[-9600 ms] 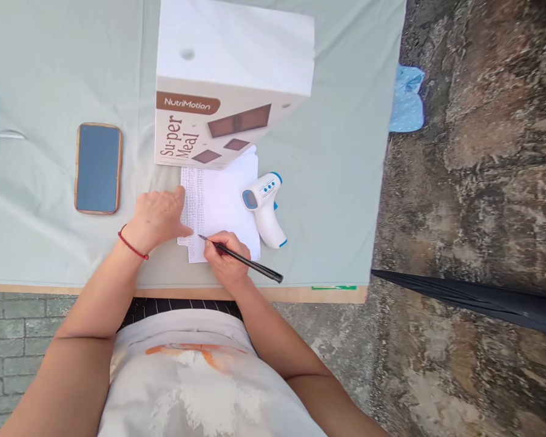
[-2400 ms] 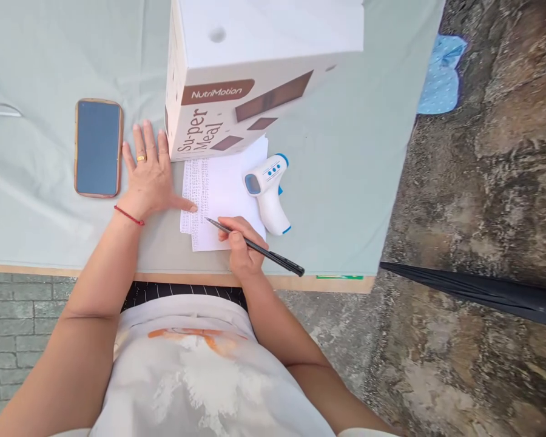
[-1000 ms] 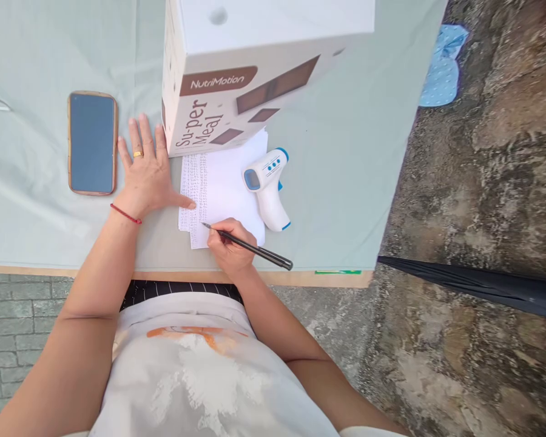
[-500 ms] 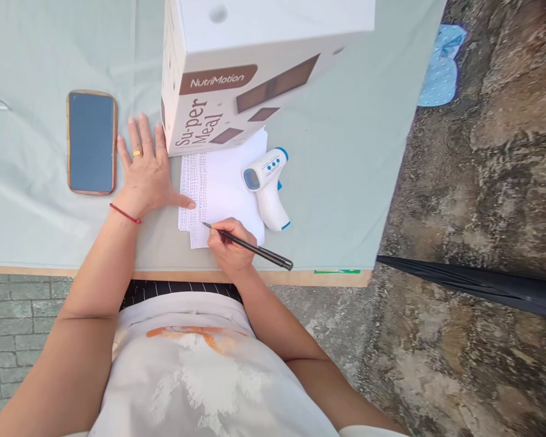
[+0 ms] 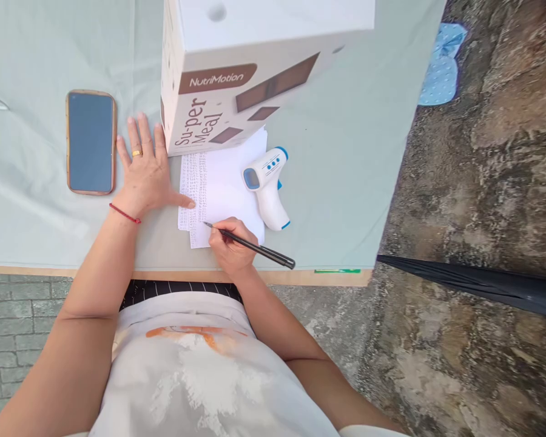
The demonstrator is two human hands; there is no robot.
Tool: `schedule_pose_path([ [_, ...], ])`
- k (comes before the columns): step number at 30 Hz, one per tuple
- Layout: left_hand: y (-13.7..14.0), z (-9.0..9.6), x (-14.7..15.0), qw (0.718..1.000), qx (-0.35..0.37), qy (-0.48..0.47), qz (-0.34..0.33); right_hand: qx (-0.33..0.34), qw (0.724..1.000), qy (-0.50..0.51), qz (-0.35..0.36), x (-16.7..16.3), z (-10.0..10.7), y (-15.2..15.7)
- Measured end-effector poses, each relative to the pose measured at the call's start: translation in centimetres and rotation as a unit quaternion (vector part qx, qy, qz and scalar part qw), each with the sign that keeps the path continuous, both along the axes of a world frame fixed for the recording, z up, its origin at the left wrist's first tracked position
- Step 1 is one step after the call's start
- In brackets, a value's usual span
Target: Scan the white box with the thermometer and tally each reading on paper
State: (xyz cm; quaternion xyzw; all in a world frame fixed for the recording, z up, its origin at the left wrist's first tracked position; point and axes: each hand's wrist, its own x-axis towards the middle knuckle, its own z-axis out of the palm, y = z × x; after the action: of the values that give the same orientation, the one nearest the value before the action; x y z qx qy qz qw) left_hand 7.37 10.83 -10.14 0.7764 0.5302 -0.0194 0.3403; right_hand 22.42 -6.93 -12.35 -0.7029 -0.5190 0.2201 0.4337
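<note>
- The white NutriMotion Su-per Meal carton [image 5: 230,100] stands on a pale green tablecloth [image 5: 341,176].
- Handwritten sheets [image 5: 231,182] lie overlapped at the carton's near side, their far part hidden by it; narrow columns of small writing run down their left side, too fine to read.
- The right hand [image 5: 232,247], nearer the person than the carton, pinches a black pen [image 5: 259,249] between thumb and fingers, its point at the written columns; whether the tip touches paper I cannot tell.
- The left hand [image 5: 146,176] is spread wide, palm down, holding nothing, just left of the carton's near corner; its thumb reaches over the sheets' left edge.
- A gold ring [image 5: 137,153] and a red cord bracelet [image 5: 124,213] are worn on that side.
- Left of the carton, beyond that hand, lies a smartphone [image 5: 91,142], screen dark.
- An infrared thermometer gun [image 5: 271,203] lies to the carton's near right, beside the sheets, overlapping their right edge.
- Far right of the carton, at the table's edge, shows a blue polka-dot cloth [image 5: 442,70].
</note>
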Motion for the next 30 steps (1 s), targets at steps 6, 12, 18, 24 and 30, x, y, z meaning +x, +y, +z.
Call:
schedule_pose_path([
  [6,0.0,0.1,0.1,1.000,-0.005,0.006,0.002,0.020,1.000,-0.011,-0.002,-0.1,0.2,0.2],
  [12,0.0,0.2,0.1,1.000,-0.013,0.000,-0.001,0.055,0.998,0.023,-0.024,-0.2,0.3,0.2],
  [18,0.0,0.0,0.0,1.000,-0.002,0.000,0.000,0.043,0.999,-0.005,-0.014,-0.2,-0.1,0.1],
  [24,0.6,-2.1,-0.8,0.993,0.016,-0.108,0.032,0.094,0.994,-0.058,0.010,0.7,0.3,-0.1],
  [30,2.4,-3.3,-0.8,0.936,0.044,-0.346,0.052,0.028,0.987,-0.141,0.076,4.0,0.0,0.1],
])
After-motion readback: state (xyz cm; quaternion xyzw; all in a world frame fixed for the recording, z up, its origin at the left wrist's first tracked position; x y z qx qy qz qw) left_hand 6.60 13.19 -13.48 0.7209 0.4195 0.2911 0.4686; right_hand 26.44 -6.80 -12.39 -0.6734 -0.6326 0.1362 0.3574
